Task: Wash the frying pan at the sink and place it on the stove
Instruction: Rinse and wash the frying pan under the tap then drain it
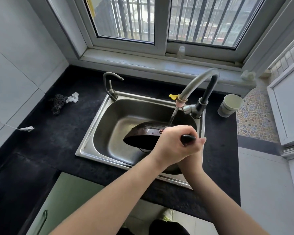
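Observation:
A dark frying pan (pixel 143 138) hangs tilted on its side inside the steel sink (pixel 92 133), its rim wet. Water runs from the tall curved faucet (pixel 199 82) onto the pan's far edge. My left hand (pixel 171 145) is wrapped over the black handle (pixel 187 138). My right hand (pixel 193 155) sits just under the left one, its fingertips curling around the same handle. Most of the right hand is hidden by the left. No stove is in view.
A small second tap (pixel 110 85) stands at the sink's back left. On the black counter lie a dark scouring pad (pixel 58 104), crumpled white paper (pixel 73 97) and a white plug (pixel 26 128). A pale cup (pixel 230 105) stands right of the faucet.

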{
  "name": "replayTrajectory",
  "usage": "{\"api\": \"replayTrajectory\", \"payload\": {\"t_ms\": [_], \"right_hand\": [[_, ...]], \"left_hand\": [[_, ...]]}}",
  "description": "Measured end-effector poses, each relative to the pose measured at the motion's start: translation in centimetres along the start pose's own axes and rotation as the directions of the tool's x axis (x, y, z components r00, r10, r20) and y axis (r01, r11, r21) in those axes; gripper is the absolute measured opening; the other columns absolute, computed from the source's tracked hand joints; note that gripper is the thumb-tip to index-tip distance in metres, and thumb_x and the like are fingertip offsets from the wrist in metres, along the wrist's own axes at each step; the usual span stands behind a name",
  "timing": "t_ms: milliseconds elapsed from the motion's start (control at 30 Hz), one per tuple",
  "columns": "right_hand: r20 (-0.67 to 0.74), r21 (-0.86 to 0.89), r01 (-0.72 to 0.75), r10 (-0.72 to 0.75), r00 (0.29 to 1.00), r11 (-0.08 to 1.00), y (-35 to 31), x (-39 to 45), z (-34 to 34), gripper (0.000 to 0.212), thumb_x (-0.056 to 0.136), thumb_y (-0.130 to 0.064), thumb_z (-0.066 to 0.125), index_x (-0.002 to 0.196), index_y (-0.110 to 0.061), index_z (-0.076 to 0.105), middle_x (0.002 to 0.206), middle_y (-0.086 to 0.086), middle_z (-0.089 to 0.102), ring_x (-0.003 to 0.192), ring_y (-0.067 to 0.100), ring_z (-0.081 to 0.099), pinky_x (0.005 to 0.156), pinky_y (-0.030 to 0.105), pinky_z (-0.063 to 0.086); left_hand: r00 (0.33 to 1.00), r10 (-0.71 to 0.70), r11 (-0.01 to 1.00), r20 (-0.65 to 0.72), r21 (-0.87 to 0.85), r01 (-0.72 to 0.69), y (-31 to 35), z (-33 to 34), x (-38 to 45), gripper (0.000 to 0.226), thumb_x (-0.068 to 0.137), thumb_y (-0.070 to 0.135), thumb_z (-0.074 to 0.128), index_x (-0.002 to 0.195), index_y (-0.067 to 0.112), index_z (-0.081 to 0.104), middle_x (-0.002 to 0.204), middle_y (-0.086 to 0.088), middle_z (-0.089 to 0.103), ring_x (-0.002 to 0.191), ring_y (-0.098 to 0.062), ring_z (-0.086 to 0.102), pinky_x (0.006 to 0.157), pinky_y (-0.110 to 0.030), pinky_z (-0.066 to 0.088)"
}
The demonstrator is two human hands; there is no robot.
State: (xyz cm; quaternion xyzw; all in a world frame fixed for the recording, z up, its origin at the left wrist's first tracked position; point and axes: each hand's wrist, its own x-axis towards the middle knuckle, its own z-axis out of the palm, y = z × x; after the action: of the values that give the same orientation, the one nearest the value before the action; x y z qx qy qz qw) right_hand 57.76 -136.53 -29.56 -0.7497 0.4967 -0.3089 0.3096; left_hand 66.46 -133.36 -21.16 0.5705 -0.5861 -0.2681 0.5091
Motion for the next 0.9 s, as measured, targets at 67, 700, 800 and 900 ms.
{"api": "replayTrajectory", "payload": {"t_ms": [67,700,800,900], "right_hand": [[-0.003,0.053,-0.067,0.067,0.998,0.996,-0.3,0.5,0.2,0.021,0.084,-0.026,0.049,0.095,-0.011,0.057,0.089,0.006,0.06,0.081,0.024,0.06,0.068,0.039,0.05],[0.124,-0.073,0.319,-0.309,0.943,0.945,-2.8,-1.9,-0.1,0.045,0.069,0.003,0.08,0.112,-0.003,0.066,0.11,0.007,0.068,0.095,0.019,0.07,0.067,0.023,0.057],[0.127,-0.111,0.393,-0.379,0.917,0.913,-2.5,-2.5,-0.4,0.045,0.068,0.011,0.076,0.111,0.002,0.067,0.112,0.01,0.068,0.103,0.02,0.069,0.075,0.022,0.058],[0.131,-0.045,0.353,-0.345,0.929,0.934,-2.6,-3.3,-0.5,0.046,0.07,0.01,0.076,0.115,0.002,0.064,0.116,0.011,0.067,0.102,0.02,0.069,0.077,0.024,0.058]], "left_hand": [[1.0,-0.006,1.0,-0.002,0.001,0.006,-0.1,-0.5,0.5,0.022,0.084,0.015,0.072,0.067,0.004,0.066,0.064,-0.004,0.067,0.063,-0.015,0.065,0.062,-0.036,0.053],[0.995,-0.003,1.0,-0.095,-0.03,0.0,-1.8,-2.9,-3.7,0.014,0.08,0.008,0.064,0.069,0.014,0.059,0.068,0.013,0.059,0.065,-0.003,0.058,0.068,-0.016,0.045],[0.998,0.02,1.0,-0.059,-0.013,-0.021,-1.8,-2.7,-4.7,0.015,0.078,0.001,0.063,0.068,0.012,0.059,0.07,0.019,0.056,0.066,0.002,0.056,0.069,-0.012,0.042],[0.999,0.045,0.999,-0.019,-0.004,-0.045,-1.6,-2.8,-5.2,0.015,0.081,0.001,0.067,0.066,0.006,0.062,0.07,0.01,0.062,0.067,-0.005,0.059,0.07,-0.017,0.045]]}}
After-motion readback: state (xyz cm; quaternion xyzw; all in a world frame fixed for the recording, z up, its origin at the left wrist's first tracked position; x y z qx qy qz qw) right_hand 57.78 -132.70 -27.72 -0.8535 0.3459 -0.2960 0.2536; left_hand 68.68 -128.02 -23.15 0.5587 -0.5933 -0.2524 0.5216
